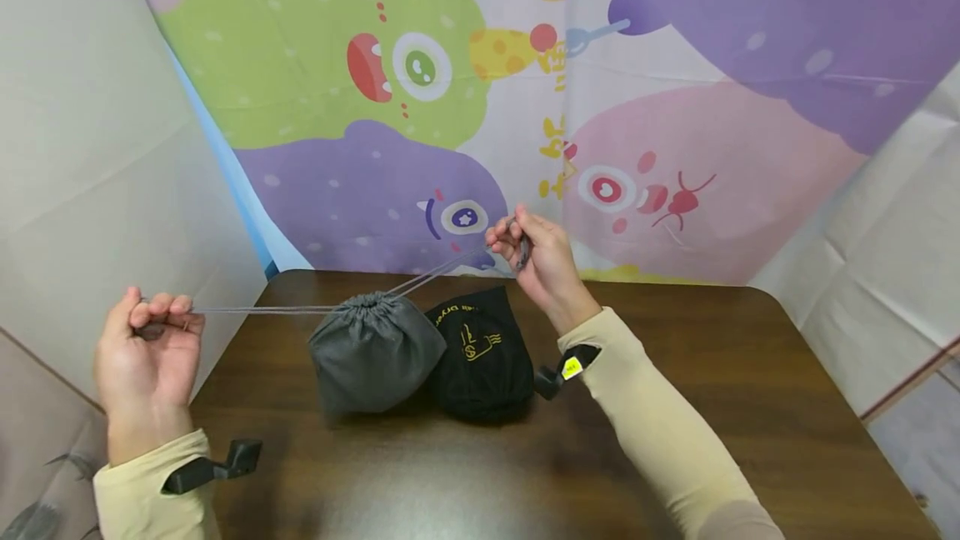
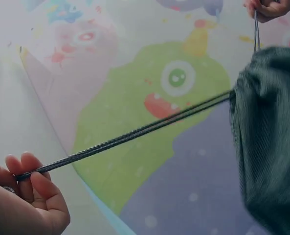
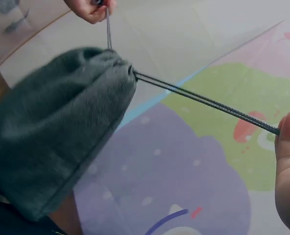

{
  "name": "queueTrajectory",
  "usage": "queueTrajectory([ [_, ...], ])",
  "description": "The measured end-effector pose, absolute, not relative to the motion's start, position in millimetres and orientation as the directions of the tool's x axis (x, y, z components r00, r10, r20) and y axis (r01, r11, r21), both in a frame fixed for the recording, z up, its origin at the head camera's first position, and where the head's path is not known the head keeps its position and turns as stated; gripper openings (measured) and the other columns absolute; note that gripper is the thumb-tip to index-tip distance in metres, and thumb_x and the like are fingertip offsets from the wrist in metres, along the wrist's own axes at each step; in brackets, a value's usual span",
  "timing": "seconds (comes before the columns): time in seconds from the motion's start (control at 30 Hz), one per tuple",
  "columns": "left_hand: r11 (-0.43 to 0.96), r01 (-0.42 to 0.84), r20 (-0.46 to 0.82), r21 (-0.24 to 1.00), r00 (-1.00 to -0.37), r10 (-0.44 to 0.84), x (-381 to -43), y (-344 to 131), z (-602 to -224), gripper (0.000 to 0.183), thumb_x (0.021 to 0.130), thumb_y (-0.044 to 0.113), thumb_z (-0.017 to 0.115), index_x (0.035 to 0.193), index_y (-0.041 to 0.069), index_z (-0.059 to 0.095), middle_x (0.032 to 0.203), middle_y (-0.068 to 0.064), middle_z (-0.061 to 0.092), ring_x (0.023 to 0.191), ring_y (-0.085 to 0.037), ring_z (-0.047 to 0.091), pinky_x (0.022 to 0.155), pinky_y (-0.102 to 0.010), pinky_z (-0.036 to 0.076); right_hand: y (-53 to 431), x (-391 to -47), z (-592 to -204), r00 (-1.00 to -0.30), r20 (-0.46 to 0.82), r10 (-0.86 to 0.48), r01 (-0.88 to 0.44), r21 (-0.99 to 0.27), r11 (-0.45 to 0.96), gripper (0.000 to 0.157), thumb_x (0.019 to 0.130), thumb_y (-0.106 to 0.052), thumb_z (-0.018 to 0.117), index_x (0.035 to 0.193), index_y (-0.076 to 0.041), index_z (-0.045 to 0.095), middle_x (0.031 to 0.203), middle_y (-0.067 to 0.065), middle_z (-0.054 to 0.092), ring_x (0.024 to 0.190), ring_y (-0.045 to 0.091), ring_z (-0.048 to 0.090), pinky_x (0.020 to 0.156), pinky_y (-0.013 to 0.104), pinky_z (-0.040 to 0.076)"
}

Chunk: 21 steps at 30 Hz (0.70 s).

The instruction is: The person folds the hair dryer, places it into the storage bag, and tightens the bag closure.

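A grey drawstring bag (image 1: 375,357) hangs by its cords, its mouth gathered tight into folds. My left hand (image 1: 153,352) pinches the drawstring (image 1: 262,309) that runs out level to the left. Up and to the right, my right hand (image 1: 543,265) grips the other drawstring (image 1: 435,273), with the cord's end looped over its fingers. Both cords are taut; in the left wrist view the cord (image 2: 125,138) stretches straight from the fingers to the bag (image 2: 269,132). The right wrist view shows the bag (image 3: 61,127) bulging below its cinched neck.
Just right of the grey bag, a black pouch (image 1: 487,365) with yellow print lies on the brown wooden table (image 1: 675,407). Behind the table hangs a cartoon-printed cloth (image 1: 525,107). White sheets (image 1: 82,107) stand at both sides.
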<state>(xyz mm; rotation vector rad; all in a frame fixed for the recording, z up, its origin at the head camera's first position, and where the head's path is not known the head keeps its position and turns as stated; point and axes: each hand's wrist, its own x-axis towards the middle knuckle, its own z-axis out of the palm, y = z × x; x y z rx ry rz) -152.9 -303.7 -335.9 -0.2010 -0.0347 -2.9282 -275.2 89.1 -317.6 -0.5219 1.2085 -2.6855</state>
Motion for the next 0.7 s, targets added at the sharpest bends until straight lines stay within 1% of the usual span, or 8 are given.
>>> queueTrajectory([
  [0.13, -0.976, 0.215, 0.124, 0.022, -0.97, -0.21, -152.1, -305.5, -340.9, 0.048, 0.101, 0.008, 0.044, 0.057, -0.011, 0.044, 0.056, -0.024, 0.05, 0.063, -0.038, 0.048, 0.062, -0.045, 0.04, 82.3, -279.2, -325.3, -0.933, 0.205, -0.296, 0.032, -0.771, -0.636, 0.047, 0.106, -0.016, 0.033, 0.063, -0.007, 0.048, 0.071, 0.002, 0.064, 0.068, 0.013, 0.066, 0.067, 0.02, 0.055],
  [0.27, -0.981, 0.192, 0.127, 0.032, -0.974, -0.187, -147.5, -305.6, -351.1, 0.048, 0.101, 0.007, 0.043, 0.057, -0.011, 0.043, 0.057, -0.023, 0.048, 0.064, -0.037, 0.047, 0.063, -0.045, 0.041, 83.3, -279.6, -334.3, -0.935, 0.172, -0.309, 0.064, -0.777, -0.626, 0.047, 0.106, -0.015, 0.033, 0.063, -0.008, 0.048, 0.07, 0.002, 0.063, 0.067, 0.013, 0.066, 0.064, 0.019, 0.054],
  [0.4, -0.989, 0.133, 0.18, 0.062, -0.976, -0.12, -140.8, -306.2, -362.7, 0.049, 0.105, 0.01, 0.035, 0.061, -0.01, 0.043, 0.06, -0.022, 0.047, 0.067, -0.036, 0.047, 0.066, -0.045, 0.043, 92.1, -277.1, -342.3, -0.941, 0.117, -0.318, 0.101, -0.798, -0.594, 0.046, 0.106, -0.016, 0.034, 0.063, -0.009, 0.049, 0.068, 0.001, 0.063, 0.064, 0.012, 0.064, 0.061, 0.018, 0.051],
  [0.57, -0.982, 0.03, 0.297, 0.185, -0.954, 0.027, -136.8, -307.2, -376.4, 0.057, 0.108, 0.017, 0.02, 0.065, -0.009, 0.045, 0.066, -0.022, 0.052, 0.072, -0.036, 0.052, 0.072, -0.042, 0.046, 104.5, -274.1, -351.2, -0.941, 0.026, -0.337, 0.161, -0.841, -0.516, 0.048, 0.106, -0.017, 0.036, 0.061, -0.011, 0.05, 0.065, 0.0, 0.062, 0.061, 0.012, 0.062, 0.056, 0.019, 0.049],
  [0.7, -0.952, -0.016, 0.313, 0.306, -0.943, 0.116, -135.9, -303.6, -386.3, 0.058, 0.108, 0.017, 0.016, 0.066, -0.008, 0.048, 0.07, -0.021, 0.058, 0.075, -0.032, 0.055, 0.075, -0.037, 0.046, 111.8, -271.8, -362.0, -0.941, -0.038, -0.337, 0.192, -0.88, -0.435, 0.049, 0.106, -0.018, 0.037, 0.06, -0.011, 0.05, 0.062, -0.001, 0.063, 0.057, 0.01, 0.061, 0.052, 0.019, 0.047],
])
